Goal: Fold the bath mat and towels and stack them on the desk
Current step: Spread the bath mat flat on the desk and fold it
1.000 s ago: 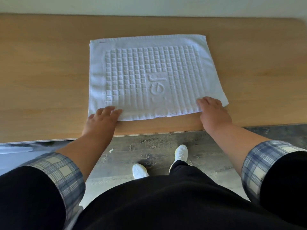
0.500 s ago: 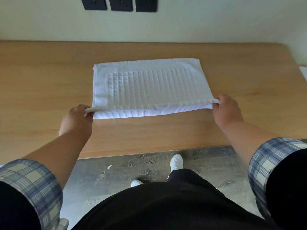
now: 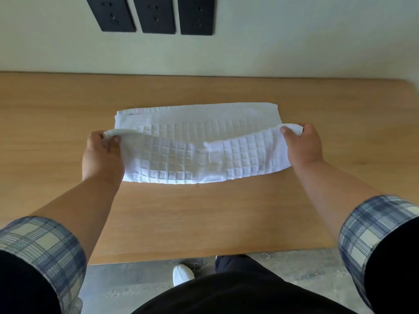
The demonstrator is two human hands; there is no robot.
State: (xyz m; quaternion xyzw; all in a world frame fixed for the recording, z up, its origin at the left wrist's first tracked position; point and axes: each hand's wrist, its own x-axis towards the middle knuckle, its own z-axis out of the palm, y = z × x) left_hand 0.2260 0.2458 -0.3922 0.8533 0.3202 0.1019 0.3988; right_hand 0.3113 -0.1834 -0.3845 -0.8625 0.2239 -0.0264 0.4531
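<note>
I see the white bath mat [image 3: 197, 137] lying on the wooden desk [image 3: 204, 211], about in the middle of it and nearer to the wall side than to the front edge. The near edge of the mat is lifted off the desk, and this raised part sags in its middle, so the checked relief pattern shows on it. The far part of the mat lies flat on the desk.

My left hand [image 3: 102, 155] is at the left end of the lifted edge; thumb and fingers pinch the corner of the mat. My right hand [image 3: 303, 143] is at the right end of the same edge and pinches the other corner, the thumb on the near face and the fingers wrapped behind the cloth. Both hands are above the desk, not resting on it.

Beyond the mat, on the wall [image 3: 294, 41], there are three black socket plates [image 3: 154, 14] side by side. Below the front edge of the desk I see one white shoe [image 3: 182, 274] on the grey floor.
</note>
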